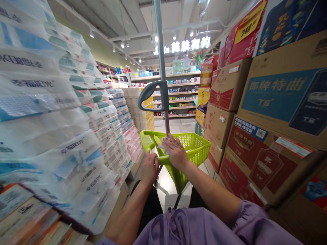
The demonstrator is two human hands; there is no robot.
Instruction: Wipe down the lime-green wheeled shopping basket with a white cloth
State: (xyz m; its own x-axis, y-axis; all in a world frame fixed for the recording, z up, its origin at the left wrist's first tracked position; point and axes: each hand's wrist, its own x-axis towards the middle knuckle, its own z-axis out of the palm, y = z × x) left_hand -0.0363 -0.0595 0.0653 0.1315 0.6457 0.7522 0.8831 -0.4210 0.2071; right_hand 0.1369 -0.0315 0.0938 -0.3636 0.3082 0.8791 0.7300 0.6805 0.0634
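Observation:
A lime-green shopping basket [198, 146] stands in a shop aisle in front of me, with a tall grey pole handle [162, 71] rising from its near rim. My left hand [149, 167] is closed on the basket's near rim. Flat on that rim at the foot of the pole lies my right hand [175, 151], pressing a crumpled white tissue or cloth [162, 147] against it with fingers stretched out.
Plastic-wrapped tissue packs [61, 119] are stacked high on the left. Cardboard liquor cartons [268, 112] are piled on the right. Shelves of goods [178, 92] close the aisle's far end. The tiled floor [176, 127] runs between the stacks.

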